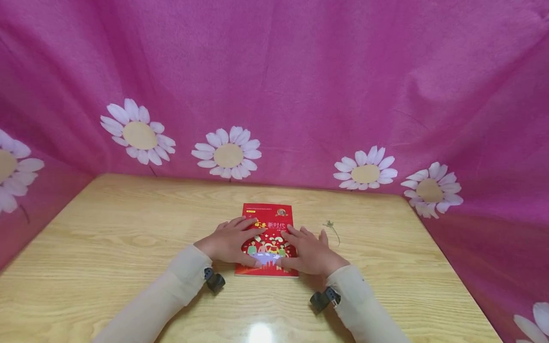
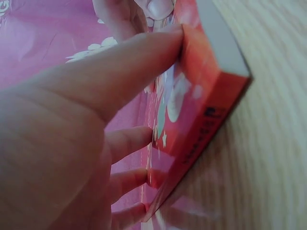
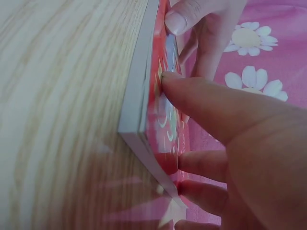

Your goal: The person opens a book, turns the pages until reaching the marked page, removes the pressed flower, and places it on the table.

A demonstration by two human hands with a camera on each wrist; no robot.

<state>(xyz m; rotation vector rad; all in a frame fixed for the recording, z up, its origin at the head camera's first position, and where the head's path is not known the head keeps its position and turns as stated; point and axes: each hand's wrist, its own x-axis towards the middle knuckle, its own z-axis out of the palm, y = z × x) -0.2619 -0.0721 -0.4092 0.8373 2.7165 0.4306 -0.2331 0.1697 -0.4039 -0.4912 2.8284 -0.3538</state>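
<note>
A red book [image 1: 268, 259] with Chinese lettering and cartoon figures on its cover lies closed on the wooden table. My left hand [image 1: 231, 240] rests on its left part with the fingers spread. From the other side, my right hand [image 1: 313, 252] touches the cover with its fingertips. Both thumbs meet the lower part of the cover, a short gap apart. In the left wrist view, the printed spine of the book [image 2: 211, 115] faces me beside the left hand [image 2: 62, 139]. The pale page edges of the book [image 3: 136, 105] show next to the right hand [image 3: 259, 158] in the right wrist view.
A small dried plant sprig [image 1: 330, 226] lies on the table [image 1: 128, 224] to the right of the book. A magenta cloth [image 1: 296, 95] with white daisies hangs behind and at both sides. Dark wrist cameras sit below both sleeves.
</note>
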